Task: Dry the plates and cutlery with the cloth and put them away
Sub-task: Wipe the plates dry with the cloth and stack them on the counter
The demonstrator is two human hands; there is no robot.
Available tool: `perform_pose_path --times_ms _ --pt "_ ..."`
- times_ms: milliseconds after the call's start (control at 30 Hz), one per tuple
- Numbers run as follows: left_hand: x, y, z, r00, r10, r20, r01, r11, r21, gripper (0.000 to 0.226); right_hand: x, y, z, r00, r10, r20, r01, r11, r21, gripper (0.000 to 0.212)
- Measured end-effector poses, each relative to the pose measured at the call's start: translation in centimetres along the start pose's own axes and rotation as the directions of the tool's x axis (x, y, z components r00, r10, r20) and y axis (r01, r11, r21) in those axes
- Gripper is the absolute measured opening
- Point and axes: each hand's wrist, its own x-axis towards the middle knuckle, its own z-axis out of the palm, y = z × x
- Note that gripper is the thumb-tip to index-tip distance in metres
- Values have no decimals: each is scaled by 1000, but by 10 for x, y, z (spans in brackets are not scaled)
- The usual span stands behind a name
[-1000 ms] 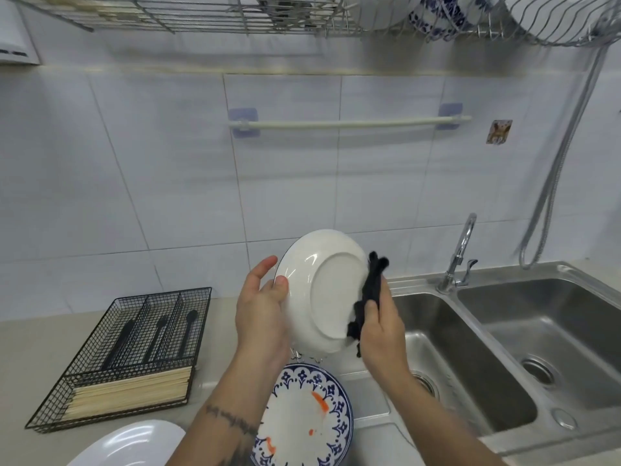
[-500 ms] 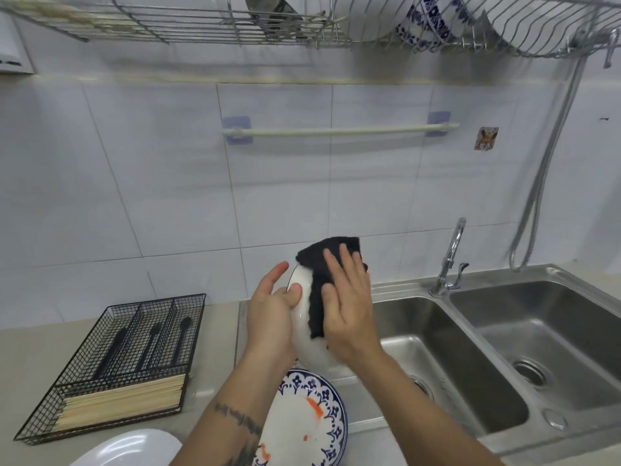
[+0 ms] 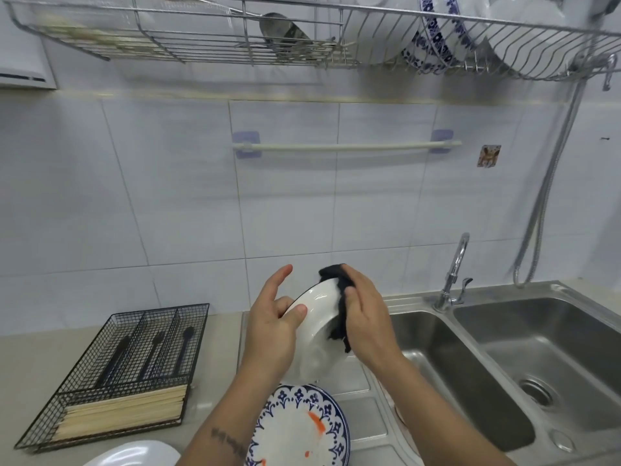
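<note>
A white plate [image 3: 317,327] is held upright over the counter's edge by the sink. My left hand [image 3: 272,327] grips its left rim, thumb on the face and forefinger lifted. My right hand [image 3: 364,317] presses a black cloth [image 3: 339,311] against the plate's right side and top rim, fingers curled over the cloth. Below them lies a blue-patterned plate [image 3: 302,428] with orange marks. Another white plate [image 3: 134,455] shows at the bottom edge. A black wire cutlery tray [image 3: 124,371] on the left holds dark-handled cutlery and pale chopsticks.
A steel double sink [image 3: 504,358] with a tap [image 3: 453,274] fills the right. Overhead hangs a wire dish rack [image 3: 336,35] with white and blue-patterned plates and a ladle. A towel rail [image 3: 346,147] is fixed to the tiled wall.
The plate has turned from its underside to its face. My right hand has moved the cloth from the plate's right edge onto its face, then to the top and right rim. The view has tilted up.
</note>
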Motion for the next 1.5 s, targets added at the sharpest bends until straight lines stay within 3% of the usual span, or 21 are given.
perform_pose_path --times_ms 67,133,267,367,433,567,633,733,833,900,1000,1100,1167,1233,1400,1500 --pt "2 0 -4 999 35 42 -36 999 25 68 -4 -1 0 990 -73 119 87 989 -121 43" --pt "3 0 -7 994 71 85 -76 996 53 72 1 1 -7 973 -85 217 112 987 -118 43" --pt "8 1 -18 975 109 193 -125 990 71 68 3 3 -29 937 118 329 -121 993 -12 18" --pt "13 1 -35 953 106 284 -165 968 192 63 -7 -1 -28 917 189 351 -189 981 -35 8" --pt "14 -2 -47 949 66 310 -146 959 243 59 -14 -3 -22 921 170 351 -144 985 -99 9" --pt "5 -15 -60 982 -4 187 -64 931 358 51 -35 -5 -2 958 -11 288 108 940 -324 9" --pt "-6 -25 -57 992 -20 124 -9 973 232 45 -43 -5 4 957 -109 269 208 903 -376 9" --pt "-13 -38 -40 977 -208 -50 194 959 -206 28 -52 -7 10 941 -197 276 297 872 -390 12" --pt "-2 -37 -30 877 -420 -233 281 842 -461 54 -65 -11 18 917 -265 297 363 863 -351 12" --pt "5 -34 -32 812 -517 -270 310 775 -551 74 -72 -9 18 907 -250 339 361 876 -320 9" --pt "7 -31 -42 775 -581 -247 328 705 -629 80 -79 3 11 877 -169 449 311 913 -264 18" --pt "1 -32 -51 772 -603 -201 337 656 -676 74 -82 22 1 877 -83 473 231 936 -264 37" --pt "-4 -33 -52 787 -588 -189 338 666 -665 69 -79 32 -2 886 20 464 145 937 -318 48" --pt "-9 -35 -51 808 -563 -171 343 687 -641 65 -73 38 5 883 75 464 109 928 -357 46" --pt "-22 -41 -40 860 -505 -73 348 684 -641 64 -68 16 40 797 123 592 125 924 -361 52" --pt "-28 -45 -48 854 -518 -45 364 658 -659 61 -76 -4 57 713 9 701 247 932 -263 64"
